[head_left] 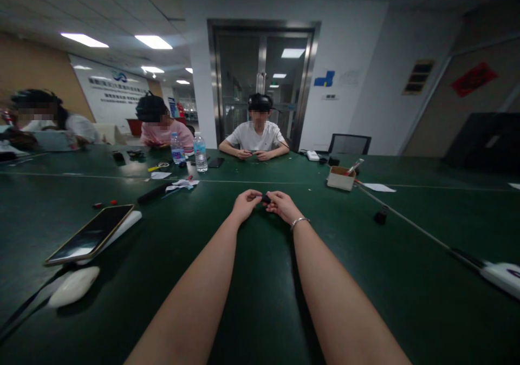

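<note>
Both my arms stretch out over the dark green table (264, 278), and my hands meet near its middle. Between them is a small black object (266, 198), too small and dark to name. My left hand (246, 203) is closed, its thumb and fingertips pinching the object's left end. From the other side, my right hand (282, 205) grips it with thumb and forefinger, the other fingers curled below. A silvery bracelet (299, 222) circles my right wrist.
A phone (93, 234) and a whitish rounded item (75, 286) lie at the left. Water bottles (200, 152) stand farther back. To the right are a small box (341, 178), a black clip-like item (381, 215) and a cable (406, 221). A person (257, 135) sits opposite; others sit at left.
</note>
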A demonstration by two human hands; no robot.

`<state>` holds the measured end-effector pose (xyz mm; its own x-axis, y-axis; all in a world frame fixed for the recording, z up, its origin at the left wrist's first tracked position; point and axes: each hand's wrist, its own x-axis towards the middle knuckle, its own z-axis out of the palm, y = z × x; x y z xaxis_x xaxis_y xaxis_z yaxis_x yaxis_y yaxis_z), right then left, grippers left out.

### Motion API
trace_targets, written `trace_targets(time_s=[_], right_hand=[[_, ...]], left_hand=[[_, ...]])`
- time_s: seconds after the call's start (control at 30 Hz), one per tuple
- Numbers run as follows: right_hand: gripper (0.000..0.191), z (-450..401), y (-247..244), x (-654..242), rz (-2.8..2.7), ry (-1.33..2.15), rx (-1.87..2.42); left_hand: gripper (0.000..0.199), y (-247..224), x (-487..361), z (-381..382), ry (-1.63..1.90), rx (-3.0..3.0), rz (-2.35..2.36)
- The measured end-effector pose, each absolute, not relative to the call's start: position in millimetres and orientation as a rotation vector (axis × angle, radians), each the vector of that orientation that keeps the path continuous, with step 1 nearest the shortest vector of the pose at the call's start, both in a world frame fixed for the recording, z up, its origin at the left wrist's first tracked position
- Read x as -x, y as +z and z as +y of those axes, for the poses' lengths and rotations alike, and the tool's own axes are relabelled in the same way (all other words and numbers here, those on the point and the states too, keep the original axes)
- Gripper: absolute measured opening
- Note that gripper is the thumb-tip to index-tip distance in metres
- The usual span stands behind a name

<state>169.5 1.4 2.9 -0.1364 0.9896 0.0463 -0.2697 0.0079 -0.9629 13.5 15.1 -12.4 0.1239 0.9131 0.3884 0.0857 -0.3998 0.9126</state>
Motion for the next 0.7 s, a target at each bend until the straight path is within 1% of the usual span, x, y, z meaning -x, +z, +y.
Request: trace_targets(time_s=[0.13, 0.23, 0.33, 0.43, 0.5, 0.6, 0.7], right_hand=[[0.016, 0.2, 2.8, -169.8, -1.13, 1.4, 0.906], [0.018, 1.4, 1.3, -170.2, -1.129, 1.402, 0.898], [0.02, 2.6, 0.0, -170.3, -1.131, 1.392, 0.92], [0.02, 2.5, 0.1, -170.2, -1.142, 1.38, 0.937], [0.018, 1.8, 0.8, -170.3, -1.141, 1.383, 0.939], [0.018, 0.8, 2.2, -170.2, -1.139, 1.395, 0.927], [0.017, 0.6, 2.9, -169.9, -1.144, 1.394, 0.919]], left_hand=[[0.028, -11.5, -12.9, 13.3, 1.385, -1.662, 0.95], [0.032, -11.5, -14.4, 13.5, 1.358, -1.571, 1.012], [0.028, -11.1, -14.8, 14.0, 1.338, -1.543, 1.107], [0.022, -8.9, -13.1, 13.1, 1.402, -1.615, 1.086], [0.025, -7.1, -12.3, 12.1, 1.416, -1.637, 1.01], [0.033, -6.6, -13.3, 12.2, 1.344, -1.645, 0.954], [0.032, -9.1, -15.5, 14.4, 1.253, -1.625, 1.048]])
